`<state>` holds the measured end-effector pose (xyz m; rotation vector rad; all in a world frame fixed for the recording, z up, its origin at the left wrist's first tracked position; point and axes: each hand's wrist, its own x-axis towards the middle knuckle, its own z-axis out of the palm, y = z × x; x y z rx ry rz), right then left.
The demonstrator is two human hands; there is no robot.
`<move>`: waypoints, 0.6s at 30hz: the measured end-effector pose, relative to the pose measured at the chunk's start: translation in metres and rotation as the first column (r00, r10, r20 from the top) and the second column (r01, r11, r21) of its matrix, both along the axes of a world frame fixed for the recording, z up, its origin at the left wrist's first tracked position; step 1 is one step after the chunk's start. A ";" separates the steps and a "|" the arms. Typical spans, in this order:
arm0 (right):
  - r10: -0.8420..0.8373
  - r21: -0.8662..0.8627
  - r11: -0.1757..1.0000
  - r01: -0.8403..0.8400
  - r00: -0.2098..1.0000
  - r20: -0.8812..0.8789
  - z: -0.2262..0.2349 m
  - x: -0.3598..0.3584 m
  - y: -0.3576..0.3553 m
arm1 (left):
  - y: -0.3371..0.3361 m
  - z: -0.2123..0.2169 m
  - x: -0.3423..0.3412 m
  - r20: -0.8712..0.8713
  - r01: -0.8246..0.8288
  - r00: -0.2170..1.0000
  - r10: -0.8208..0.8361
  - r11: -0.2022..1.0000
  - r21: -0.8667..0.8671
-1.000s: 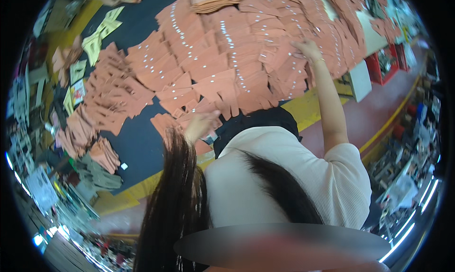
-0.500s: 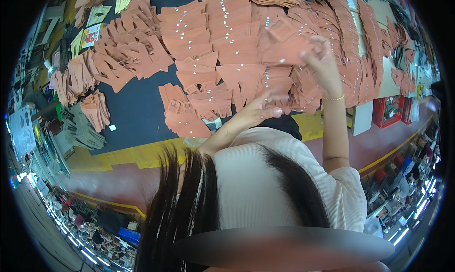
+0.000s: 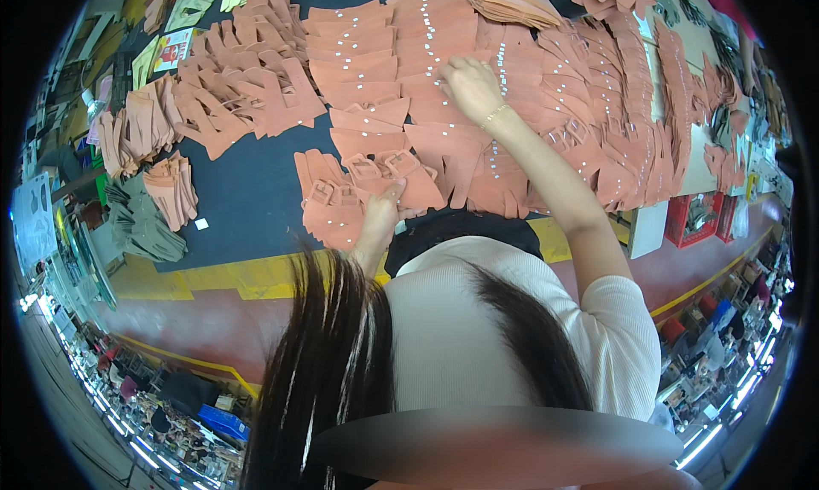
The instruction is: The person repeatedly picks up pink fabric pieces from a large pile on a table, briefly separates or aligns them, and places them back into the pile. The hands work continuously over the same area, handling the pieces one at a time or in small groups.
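Observation:
Salmon-coloured flat cut pieces lie in overlapping columns, many bearing small white tags. My left hand [image 3: 380,220] is at the near end of the table, its thumb on top of a cut piece [image 3: 420,188] with frame-shaped cutouts and its other fingers hidden beneath. Beside it sits a small pile of similar cutout pieces [image 3: 328,202]. Farther off, my right hand [image 3: 472,89] is over the middle column of tagged pieces [image 3: 431,46], fingers curled and pressed together at a piece's edge. Whatever lies between those fingertips is too small to make out.
Loose salmon pieces [image 3: 281,93] spread over the dark tabletop [image 3: 247,191] at the left, near a grey-green stack [image 3: 145,226]. A thick stack [image 3: 512,2] stands at the back. Off the right end is a red crate [image 3: 693,221]. Yellow edging [image 3: 213,278] runs along the table front.
My right hand has moved left to the middle column, and the cutout piece it held no longer shows in it. My left hand has come down and left onto a cutout piece.

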<state>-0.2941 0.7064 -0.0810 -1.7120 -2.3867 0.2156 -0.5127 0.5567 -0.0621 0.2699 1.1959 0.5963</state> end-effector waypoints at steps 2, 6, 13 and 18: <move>0.051 0.026 0.998 -0.055 0.986 0.156 -0.016 -0.012 0.010 | 0.000 0.003 -0.007 -0.093 0.080 0.993 -0.078 0.997 0.015; 0.146 -0.097 0.988 -0.123 0.947 0.285 -0.021 -0.025 0.012 | -0.001 0.007 -0.010 -0.194 0.087 0.979 -0.060 0.987 0.135; 0.012 -0.139 0.990 -0.024 0.997 -0.081 0.018 -0.006 -0.019 | -0.005 0.001 -0.017 -0.261 0.150 0.962 -0.082 0.956 0.251; 0.055 0.358 0.933 0.019 0.979 -0.196 0.056 0.018 -0.029 | 0.003 -0.001 -0.017 -0.287 0.148 0.957 -0.048 0.929 0.339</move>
